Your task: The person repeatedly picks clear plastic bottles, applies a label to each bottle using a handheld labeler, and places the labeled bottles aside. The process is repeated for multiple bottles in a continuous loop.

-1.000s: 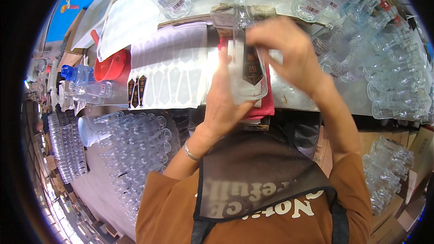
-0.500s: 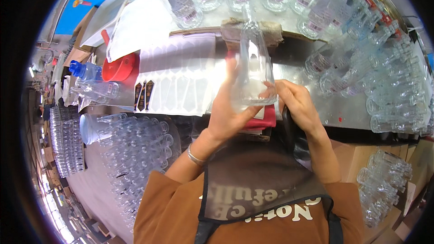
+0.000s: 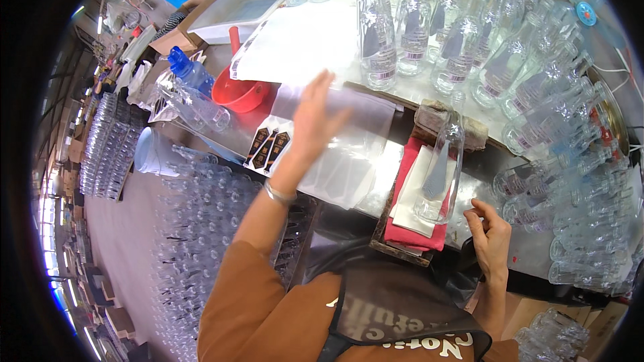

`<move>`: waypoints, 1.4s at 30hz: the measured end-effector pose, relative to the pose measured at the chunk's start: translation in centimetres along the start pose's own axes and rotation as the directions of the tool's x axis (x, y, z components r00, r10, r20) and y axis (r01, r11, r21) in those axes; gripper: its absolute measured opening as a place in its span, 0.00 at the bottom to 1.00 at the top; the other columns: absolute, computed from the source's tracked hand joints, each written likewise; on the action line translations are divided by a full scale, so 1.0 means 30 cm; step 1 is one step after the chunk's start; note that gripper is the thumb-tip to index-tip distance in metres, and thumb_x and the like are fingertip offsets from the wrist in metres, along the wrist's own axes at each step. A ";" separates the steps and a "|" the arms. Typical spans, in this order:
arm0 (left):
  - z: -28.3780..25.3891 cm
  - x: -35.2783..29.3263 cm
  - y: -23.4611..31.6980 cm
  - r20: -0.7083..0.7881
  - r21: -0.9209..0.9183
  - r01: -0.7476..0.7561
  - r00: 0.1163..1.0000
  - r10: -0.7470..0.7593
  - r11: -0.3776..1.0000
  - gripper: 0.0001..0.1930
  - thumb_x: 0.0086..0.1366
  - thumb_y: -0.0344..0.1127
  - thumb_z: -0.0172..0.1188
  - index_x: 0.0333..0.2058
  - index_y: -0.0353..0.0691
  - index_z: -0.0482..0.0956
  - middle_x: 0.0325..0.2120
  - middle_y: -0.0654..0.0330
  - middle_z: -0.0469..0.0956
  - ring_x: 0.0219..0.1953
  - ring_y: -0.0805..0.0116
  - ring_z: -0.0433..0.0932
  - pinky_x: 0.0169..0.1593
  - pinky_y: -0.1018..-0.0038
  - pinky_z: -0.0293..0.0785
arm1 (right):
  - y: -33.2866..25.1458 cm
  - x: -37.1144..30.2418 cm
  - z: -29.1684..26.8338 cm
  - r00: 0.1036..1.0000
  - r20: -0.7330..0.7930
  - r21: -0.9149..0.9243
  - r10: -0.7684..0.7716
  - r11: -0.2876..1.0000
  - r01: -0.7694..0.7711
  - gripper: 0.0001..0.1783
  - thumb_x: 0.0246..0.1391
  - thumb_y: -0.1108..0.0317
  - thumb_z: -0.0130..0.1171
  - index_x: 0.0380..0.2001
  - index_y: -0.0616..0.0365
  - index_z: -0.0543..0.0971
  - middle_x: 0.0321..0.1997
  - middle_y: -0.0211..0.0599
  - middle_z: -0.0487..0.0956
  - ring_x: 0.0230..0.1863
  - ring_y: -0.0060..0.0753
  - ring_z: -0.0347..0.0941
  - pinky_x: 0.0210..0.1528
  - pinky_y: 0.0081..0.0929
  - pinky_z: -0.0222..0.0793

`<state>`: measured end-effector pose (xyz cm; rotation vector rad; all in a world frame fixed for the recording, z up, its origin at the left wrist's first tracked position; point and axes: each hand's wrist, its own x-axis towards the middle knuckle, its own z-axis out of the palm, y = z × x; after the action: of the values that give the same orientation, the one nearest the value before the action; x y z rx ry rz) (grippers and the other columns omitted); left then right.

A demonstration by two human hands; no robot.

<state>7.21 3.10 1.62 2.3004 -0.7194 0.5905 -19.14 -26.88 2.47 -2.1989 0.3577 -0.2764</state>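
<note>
A clear glass bottle (image 3: 439,181) with a grey label on its side lies on folded white and red cloths (image 3: 414,191) in a wooden holder (image 3: 396,252). Its neck rests on a worn padded block (image 3: 471,133). My left hand (image 3: 314,121), blurred by motion, is over the sheets of labels (image 3: 342,177), its fingers stretched out and holding nothing visible. Dark labels (image 3: 268,147) show at the sheet's left end. To the right of the bottle's base, apart from it, my right hand (image 3: 492,234) has loosely bent fingers with nothing visible between them.
Labelled glass bottles (image 3: 459,60) stand in rows along the back and lie stacked at right. A red pan (image 3: 241,94), a blue-capped bottle (image 3: 194,74) and a white tray (image 3: 238,10) are at back left. Many bottles (image 3: 201,248) stand on the floor at left.
The glass bottle, held between both hands before, now lies on the cloths. My left hand has moved left over the label sheets; my right hand has come away from the bottle. The view has shifted.
</note>
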 end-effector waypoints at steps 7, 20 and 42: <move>0.030 0.136 -0.105 0.062 0.081 0.007 0.998 -0.012 0.997 0.13 0.58 0.35 0.70 0.40 0.39 0.82 0.51 0.54 0.78 0.46 0.57 0.80 0.48 0.66 0.77 | -0.022 0.018 0.013 0.998 0.004 0.011 0.064 0.998 -0.064 0.17 0.63 0.67 0.62 0.49 0.69 0.79 0.33 0.35 0.85 0.29 0.17 0.73 0.34 0.17 0.67; -0.016 0.247 -0.296 0.189 -0.412 0.523 0.850 -0.492 0.746 0.16 0.64 0.41 0.61 0.35 0.30 0.83 0.20 0.57 0.82 0.23 0.73 0.81 0.33 0.77 0.76 | -0.225 0.122 0.039 0.991 -0.045 0.016 -0.127 0.992 0.128 0.15 0.56 0.72 0.66 0.47 0.64 0.82 0.29 0.34 0.82 0.21 0.16 0.66 0.25 0.19 0.63; 0.034 0.399 -0.367 -0.299 -0.882 0.014 0.756 -0.582 0.471 0.13 0.74 0.40 0.56 0.42 0.34 0.81 0.24 0.72 0.69 0.21 0.86 0.59 0.24 0.84 0.54 | -0.632 0.540 0.508 0.679 0.643 -0.227 -0.354 0.759 0.611 0.26 0.60 0.58 0.60 0.53 0.67 0.70 0.25 0.52 0.81 0.30 0.58 0.79 0.32 0.50 0.72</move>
<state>23.31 5.41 2.87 1.1450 -0.1509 0.5336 3.84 -10.31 9.61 -2.6514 -0.5991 0.2098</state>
